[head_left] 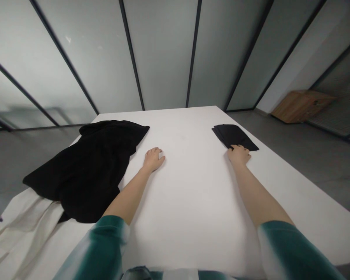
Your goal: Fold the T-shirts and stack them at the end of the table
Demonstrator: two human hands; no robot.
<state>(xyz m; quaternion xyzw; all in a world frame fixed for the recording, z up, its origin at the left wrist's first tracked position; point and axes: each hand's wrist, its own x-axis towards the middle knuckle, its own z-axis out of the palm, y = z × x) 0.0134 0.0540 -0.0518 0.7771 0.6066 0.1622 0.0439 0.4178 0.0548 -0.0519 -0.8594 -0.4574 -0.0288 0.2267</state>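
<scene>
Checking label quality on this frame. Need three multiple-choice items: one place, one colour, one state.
1. Where is the right hand?
A) At the near edge of the folded black cloth
B) On the floor
C) On the wooden box

2. What colour are the sleeves?
A) Red
B) Dark green and white
C) Plain black

3. What state is the black cloth beside the left hand in?
A) Rolled tight
B) Folded square
C) Bunched in a loose heap

1: A, the fingers meet that cloth's edge on the table.
2: B, both forearms show those colours.
3: C, it lies in uneven folds.
</scene>
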